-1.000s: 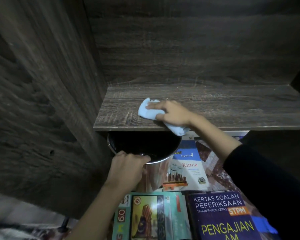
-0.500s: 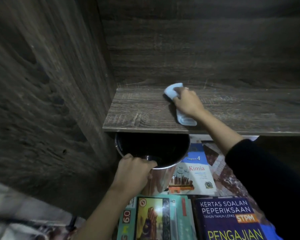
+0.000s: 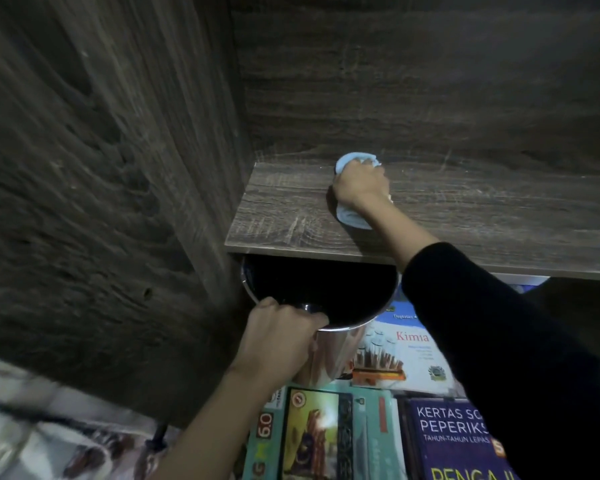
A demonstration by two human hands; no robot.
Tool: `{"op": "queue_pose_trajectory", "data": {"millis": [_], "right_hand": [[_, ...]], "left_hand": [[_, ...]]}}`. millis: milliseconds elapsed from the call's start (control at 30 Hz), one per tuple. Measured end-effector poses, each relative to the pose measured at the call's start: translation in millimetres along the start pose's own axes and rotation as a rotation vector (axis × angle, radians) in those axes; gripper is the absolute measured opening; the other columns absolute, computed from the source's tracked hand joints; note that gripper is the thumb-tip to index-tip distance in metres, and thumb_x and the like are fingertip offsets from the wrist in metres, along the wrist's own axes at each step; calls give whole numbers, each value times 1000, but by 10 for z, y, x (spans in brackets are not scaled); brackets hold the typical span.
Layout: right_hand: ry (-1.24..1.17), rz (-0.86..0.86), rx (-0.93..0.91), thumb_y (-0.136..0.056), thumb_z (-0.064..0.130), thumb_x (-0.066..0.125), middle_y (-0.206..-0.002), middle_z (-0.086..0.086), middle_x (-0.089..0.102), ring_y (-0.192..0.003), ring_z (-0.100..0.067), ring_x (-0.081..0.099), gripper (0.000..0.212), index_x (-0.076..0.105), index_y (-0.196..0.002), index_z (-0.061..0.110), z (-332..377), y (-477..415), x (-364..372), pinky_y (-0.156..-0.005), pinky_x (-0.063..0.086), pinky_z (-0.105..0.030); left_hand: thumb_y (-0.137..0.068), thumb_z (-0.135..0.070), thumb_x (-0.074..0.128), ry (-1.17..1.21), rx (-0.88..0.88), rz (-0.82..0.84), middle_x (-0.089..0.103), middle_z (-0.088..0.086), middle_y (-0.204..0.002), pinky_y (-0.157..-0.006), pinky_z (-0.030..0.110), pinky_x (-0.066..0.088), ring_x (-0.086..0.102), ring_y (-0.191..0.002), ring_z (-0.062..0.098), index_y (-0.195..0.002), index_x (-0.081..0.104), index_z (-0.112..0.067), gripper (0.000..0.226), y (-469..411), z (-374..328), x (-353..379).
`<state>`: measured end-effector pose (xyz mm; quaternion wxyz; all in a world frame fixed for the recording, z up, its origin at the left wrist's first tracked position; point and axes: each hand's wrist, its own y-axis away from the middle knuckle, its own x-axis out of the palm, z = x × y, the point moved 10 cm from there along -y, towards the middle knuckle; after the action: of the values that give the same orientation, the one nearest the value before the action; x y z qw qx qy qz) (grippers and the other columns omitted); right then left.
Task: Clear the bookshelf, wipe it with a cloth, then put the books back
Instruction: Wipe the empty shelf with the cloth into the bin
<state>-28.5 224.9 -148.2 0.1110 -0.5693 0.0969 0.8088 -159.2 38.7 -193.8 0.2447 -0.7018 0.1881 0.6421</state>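
Nearest, along the bottom of the frame, the removed books are seen lying flat, covers up, with one titled "Kimia" partly hidden behind a metal bin. Just above them, at lower centre, the bin's near rim is gripped by the left hand, with the fingers curled over the edge and clamped on it. The bin's mouth is held directly beneath the front edge of the shelf board.

Farther in, at centre, a pale blue cloth is pressed to the bare board under the right hand. That hand's fingers are bent down over the bunched fabric and closed on it, so one fold shows ahead of the knuckles and another trails at the wrist.

Compared with a second ago, the cloth is found deeper in. It was near the board's front edge then, and its leading fold now sits at the seam with the back panel. A front-to-back stroke is therefore judged to be just completed on the left part of the board, near the side panel.

The task is taken to be in its wiping stage. The board's right stretch appears still to be covered, and no book is yet put back.
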Motion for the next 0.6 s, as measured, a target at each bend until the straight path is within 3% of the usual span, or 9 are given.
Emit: {"op": "queue_pose_trajectory", "data": {"millis": [100, 233, 467, 600], "right_hand": [[-12, 12, -59, -99, 21, 38, -152, -23, 25, -139, -39, 24, 53, 28, -143, -5, 211, -7, 82, -112, 24, -42], [-37, 3, -141, -99, 19, 37, -146, -20, 36, -134, -36, 31, 46, 37, -138, -3, 444, -11, 144, -108, 28, -38], [-103, 56, -254, -97, 25, 39, -136, -22, 50, -128, -36, 43, 41, 52, -128, 2, 671, -50, 232, -99, 37, -34], [-126, 129, -344, -97, 28, 38, -144, -19, 43, -133, -34, 39, 45, 46, -139, 10, 862, -36, 302, -102, 35, -34]], "left_hand": [[-62, -29, 79, -30, 7, -23, 70, -5, -69, -71, 26, 47, 67, -66, 14, -81, 69, -25, 23, 14, -8, -45], [-38, -31, 87, 6, -25, 6, 61, -8, -49, -54, 22, 47, 60, -45, 9, -63, 67, -27, 33, 18, 57, -22], [-34, -36, 88, -27, -29, -22, 59, -8, -47, -51, 21, 45, 58, -42, 11, -64, 68, -30, 36, 20, 103, -29], [-31, -42, 89, -20, -36, -16, 58, -9, -45, -50, 19, 45, 58, -42, 8, -61, 68, -32, 39, 15, 111, -55]]}}
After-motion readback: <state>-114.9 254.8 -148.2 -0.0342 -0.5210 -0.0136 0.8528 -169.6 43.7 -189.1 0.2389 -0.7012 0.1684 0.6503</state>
